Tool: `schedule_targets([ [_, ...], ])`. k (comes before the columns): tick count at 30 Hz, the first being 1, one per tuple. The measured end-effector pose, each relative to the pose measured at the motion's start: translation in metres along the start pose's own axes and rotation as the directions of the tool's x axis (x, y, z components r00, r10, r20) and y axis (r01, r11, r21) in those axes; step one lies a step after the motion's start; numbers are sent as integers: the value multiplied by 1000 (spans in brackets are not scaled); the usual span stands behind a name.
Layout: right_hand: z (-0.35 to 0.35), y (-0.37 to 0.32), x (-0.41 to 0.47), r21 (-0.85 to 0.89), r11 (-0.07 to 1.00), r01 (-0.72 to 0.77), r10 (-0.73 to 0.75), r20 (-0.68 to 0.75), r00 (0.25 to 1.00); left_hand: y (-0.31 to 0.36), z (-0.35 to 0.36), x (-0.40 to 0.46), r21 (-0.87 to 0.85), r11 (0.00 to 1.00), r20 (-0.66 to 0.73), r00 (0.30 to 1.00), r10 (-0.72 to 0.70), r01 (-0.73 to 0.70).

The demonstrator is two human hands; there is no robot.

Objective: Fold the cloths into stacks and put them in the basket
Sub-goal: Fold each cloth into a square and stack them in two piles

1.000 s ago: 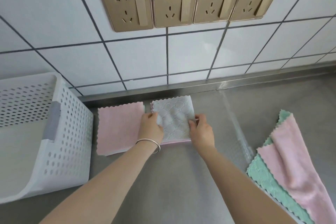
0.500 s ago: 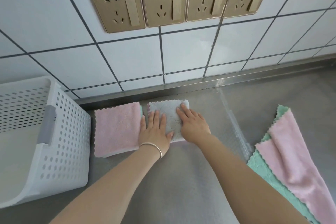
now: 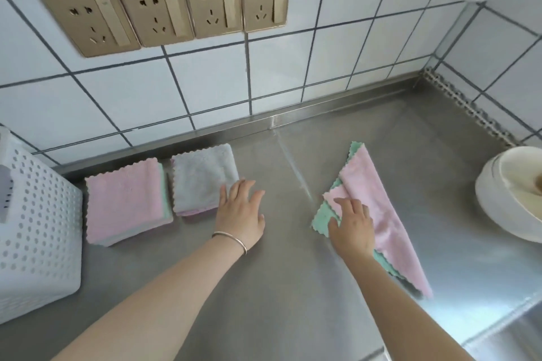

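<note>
While its fingers (image 3: 349,208) lie spread and straight on the pink cloth (image 3: 378,214), the right hand (image 3: 353,227) grips nothing; the left hand (image 3: 240,211) hovers open beside the grey-topped stack (image 3: 203,180). Soft, light and limp, the cloth is probably best pinched at its scalloped corners, well apart from the basket (image 3: 35,220).

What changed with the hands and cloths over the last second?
Both hands let go of the grey folded cloth. The right hand moved right onto the unfolded pink cloth and green cloth; the left hand now hovers open beside the grey stack. The pink stack and basket stayed put.
</note>
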State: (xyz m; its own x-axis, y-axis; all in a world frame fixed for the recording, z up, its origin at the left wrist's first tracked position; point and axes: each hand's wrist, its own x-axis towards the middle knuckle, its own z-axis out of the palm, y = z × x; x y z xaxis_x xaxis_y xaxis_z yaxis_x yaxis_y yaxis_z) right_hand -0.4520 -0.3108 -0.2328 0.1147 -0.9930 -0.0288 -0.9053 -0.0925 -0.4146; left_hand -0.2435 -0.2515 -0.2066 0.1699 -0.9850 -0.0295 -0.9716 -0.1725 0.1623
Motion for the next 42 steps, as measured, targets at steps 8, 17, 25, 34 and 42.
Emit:
schedule_targets([
  [8,-30,74,-8,-36,978,-206,206,4,979,79,35,8,-17,993,179,977,114,-113],
  [17,-10,97,-13,-393,903,174,-169,47,985,115,57,2,-65,994,285,953,100,-85],
  [25,-18,89,-13,-36,993,116,-113,72,991,115,68,-5,-117,990,297,948,113,-81],
  [34,-25,51,-46,352,934,-67,-85,399,913,83,58,-50,-118,978,-187,971,150,-173],
  [42,32,-40,-98,233,882,410,-472,439,765,-35,36,-158,19,980,-313,930,193,-197],
])
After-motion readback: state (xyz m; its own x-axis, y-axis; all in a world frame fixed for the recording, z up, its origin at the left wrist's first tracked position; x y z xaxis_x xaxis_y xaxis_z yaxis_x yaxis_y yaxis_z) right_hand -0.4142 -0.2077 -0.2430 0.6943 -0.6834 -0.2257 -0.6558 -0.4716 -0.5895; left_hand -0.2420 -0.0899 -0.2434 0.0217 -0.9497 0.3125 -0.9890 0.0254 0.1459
